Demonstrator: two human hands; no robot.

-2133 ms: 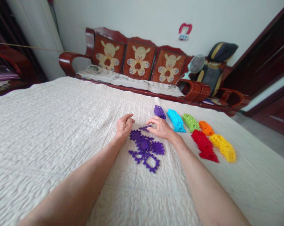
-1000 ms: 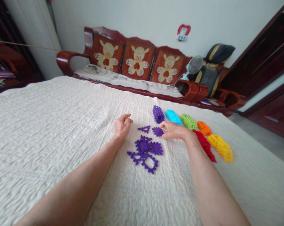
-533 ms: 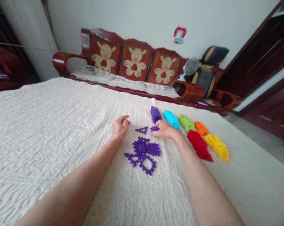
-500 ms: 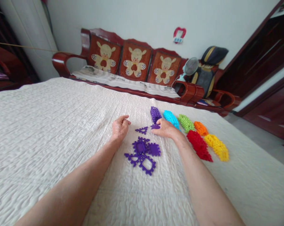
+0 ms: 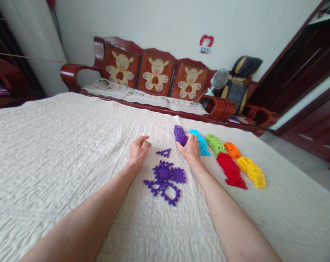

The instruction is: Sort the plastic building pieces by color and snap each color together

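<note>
My right hand [image 5: 191, 148] grips a purple toothed plastic tile [image 5: 183, 139] between thumb and fingers, at the near end of a purple stack of tiles [image 5: 178, 130]. Whether tile and stack touch cannot be made out. My left hand [image 5: 139, 148] lies on the quilted cover with nothing in it, its fingers partly curled and the forefinger stretched out. Just right of it is a small purple triangle frame [image 5: 164, 153]. Closer to me several purple pieces lie loosely overlapping, among them a solid square tile [image 5: 178, 175] and an open frame [image 5: 171, 194].
On the right lie stacks in light blue [image 5: 201, 142], green [image 5: 215, 144], orange [image 5: 232, 150], red [image 5: 230, 169] and yellow [image 5: 251, 171]. Beneath everything is a white quilted cover [image 5: 72, 145]. Beyond it stand a wooden sofa [image 5: 68, 77] and a small fan [image 5: 219, 79].
My right hand has turned more upright and lifted the purple tile from the cover towards the stack. My left hand has stayed nearly in place. The view has shifted slightly.
</note>
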